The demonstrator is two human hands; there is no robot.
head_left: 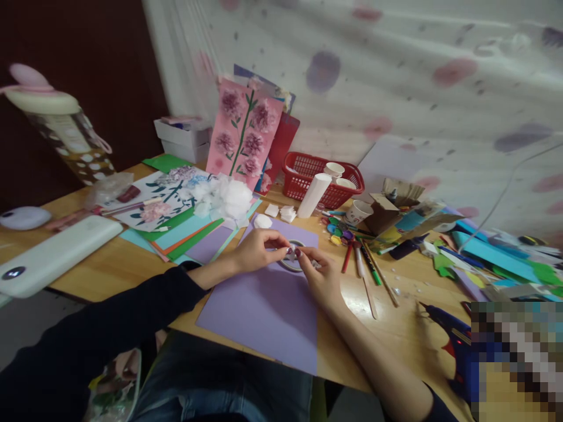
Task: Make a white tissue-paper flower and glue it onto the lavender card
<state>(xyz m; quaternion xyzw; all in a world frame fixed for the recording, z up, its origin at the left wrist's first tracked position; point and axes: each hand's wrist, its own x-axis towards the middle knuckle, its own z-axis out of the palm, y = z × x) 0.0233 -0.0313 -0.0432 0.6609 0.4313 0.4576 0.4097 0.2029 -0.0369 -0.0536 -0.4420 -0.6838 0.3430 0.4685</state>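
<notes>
A large purple sheet (264, 310) lies on the wooden table, with a round ring-shaped object (291, 264) on its upper part. Above that ring my left hand (259, 251) and my right hand (320, 274) nearly meet, and both pinch a small white piece (293, 252) between thumb and forefinger. The piece looks like thin tissue; its exact shape is too small to tell. A round white tissue stack (263, 221) sits just beyond my left hand, and small white squares (288, 214) lie farther back.
Coloured paper and fluffy white tissue (226, 199) are on the left, near a white device (57, 255) and a bottle (65, 132). A red basket (297, 184) stands behind. Brushes and pens (369, 264), a paper cup (358, 212) and a glue gun (448, 328) are to the right.
</notes>
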